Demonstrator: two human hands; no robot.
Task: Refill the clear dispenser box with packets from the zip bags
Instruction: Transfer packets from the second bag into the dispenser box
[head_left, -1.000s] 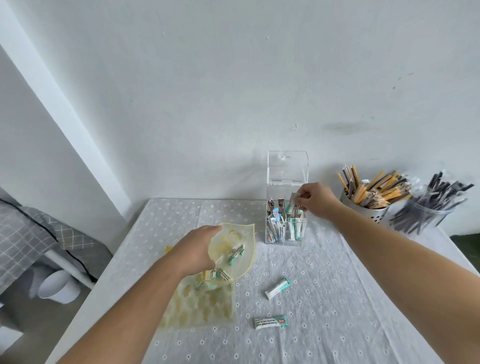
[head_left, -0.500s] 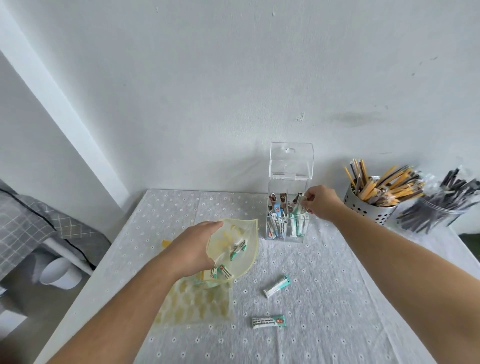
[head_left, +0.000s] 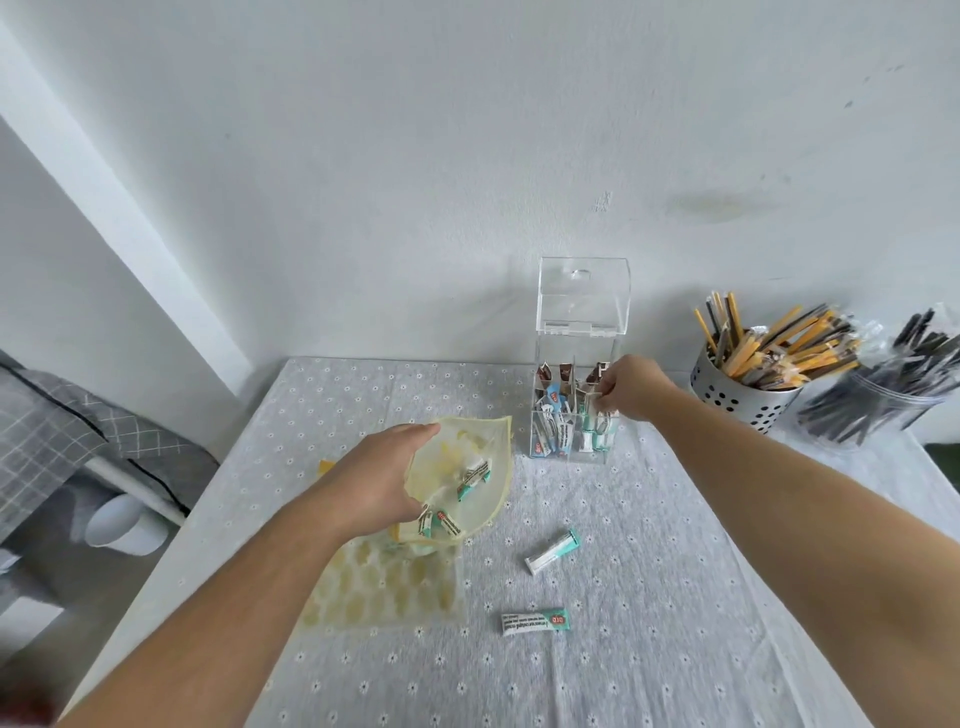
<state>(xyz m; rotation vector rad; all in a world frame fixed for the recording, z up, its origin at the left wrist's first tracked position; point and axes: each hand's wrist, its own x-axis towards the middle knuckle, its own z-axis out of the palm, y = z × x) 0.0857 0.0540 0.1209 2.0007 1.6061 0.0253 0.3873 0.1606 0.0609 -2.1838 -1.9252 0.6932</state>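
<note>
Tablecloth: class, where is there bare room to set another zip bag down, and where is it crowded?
Bare cloth lies behind the held zip bag, left of the dispenser box, and along the near edge. Two loose packets clutter the middle; the perforated metal holder crowds the far right.

A plain white wall (head_left: 415, 156) rose behind the worktop (head_left: 649, 597), which wore a pale grey cloth dotted with small flowers. A white beam (head_left: 119, 202) slanted across the wall's left side. Soft, even light filled the room.
</note>
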